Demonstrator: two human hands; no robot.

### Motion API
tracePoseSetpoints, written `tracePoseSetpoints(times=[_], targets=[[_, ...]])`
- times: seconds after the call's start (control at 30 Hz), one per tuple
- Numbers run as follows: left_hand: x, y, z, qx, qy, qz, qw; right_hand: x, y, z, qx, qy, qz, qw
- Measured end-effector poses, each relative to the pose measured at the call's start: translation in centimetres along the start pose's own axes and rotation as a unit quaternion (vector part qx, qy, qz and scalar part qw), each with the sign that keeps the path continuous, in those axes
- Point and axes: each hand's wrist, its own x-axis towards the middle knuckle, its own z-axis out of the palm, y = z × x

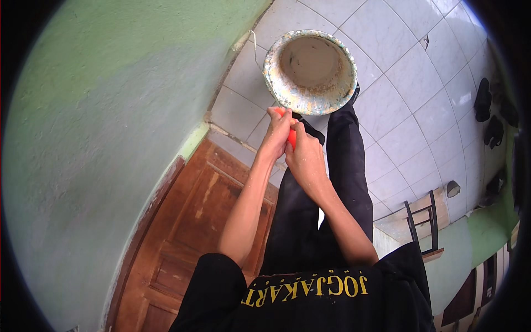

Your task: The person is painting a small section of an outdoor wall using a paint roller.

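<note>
Both hands meet in front of me, just at the near edge of a paint-spattered bucket (271, 85). My left hand (276, 132) closes around the upper part of an orange-red handle (292, 138). Lower down, my right hand (306, 155) grips the same handle. Whatever the handle belongs to is mostly hidden by my fingers. The bucket stands on the floor with its mouth up. Greyish-brown matter (309, 60) shows inside it, and dried paint crusts its rim. Its thin wire bail (254, 50) hangs out on the left side.
On the left rises a green and grey painted wall (124, 103), with a wooden door (199, 216) below it. White floor tiles (390, 95) spread to the right. Black footwear (482, 99) lies at the far right. A small black metal frame (423, 220) stands lower right.
</note>
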Motion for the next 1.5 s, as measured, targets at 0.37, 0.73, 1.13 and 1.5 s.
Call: tracePoseSetpoints(times=[0.37, 0.73, 1.13, 1.5], targets=[[-2.5, -3.2, 4.7, -0.117, 0.003, -0.026, 0.993, -1.6, 1.9, -5.1, 0.020, -0.020, 0.023, 0.999], [6.7, 0.0, -2.1, -0.325, -0.070, -0.032, 0.942, 6.6, 1.1, 1.3, 0.055, -0.034, -0.057, 0.996], [6.1, -0.5, -3.2, -0.225, -0.017, -0.014, 0.974, 5.7, 1.9, 3.6, 0.053, -0.076, 0.001, 0.996], [4.4, -0.6, -3.4, -0.179, 0.030, -0.040, 0.983, 4.9, 2.2, 4.5, 0.075, -0.077, -0.021, 0.994]])
